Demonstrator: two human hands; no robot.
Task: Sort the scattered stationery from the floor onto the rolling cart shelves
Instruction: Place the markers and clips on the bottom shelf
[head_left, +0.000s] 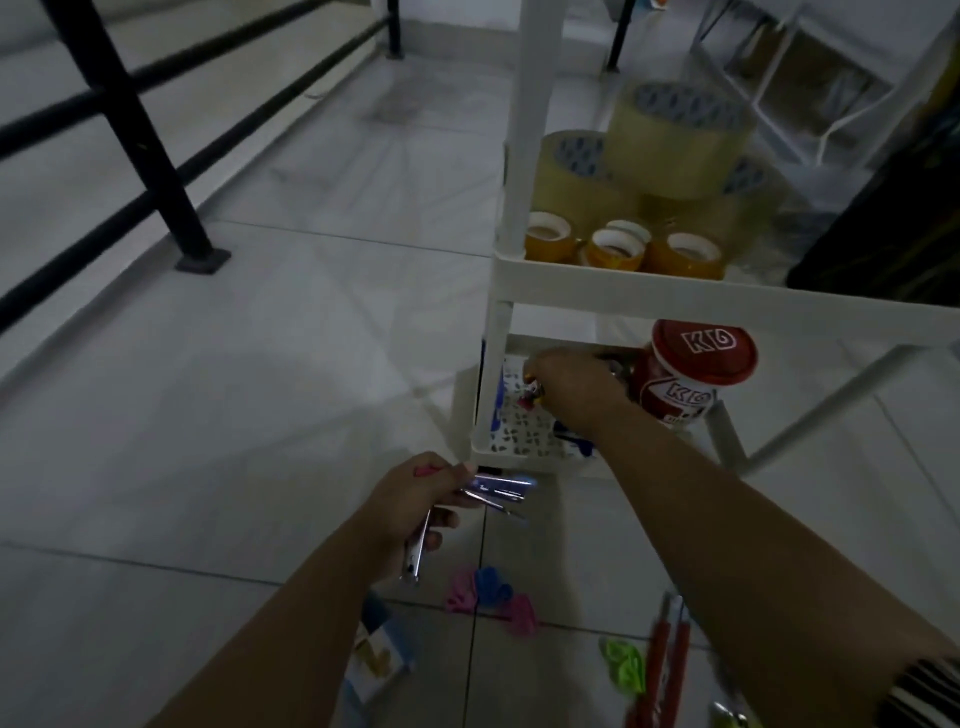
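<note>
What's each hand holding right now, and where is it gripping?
Left hand grips a bundle of metal tools near their middle. Right hand pinches a small item over the bottom shelf; too blurred to identify.

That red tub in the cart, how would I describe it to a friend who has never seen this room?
Start at the white rolling cart and skip the shelf stacked with tape rolls. On the shelf below, just right of the person's right hand, stands the red tub. It is the only red container there, with white letters on its round lid and side.
</note>
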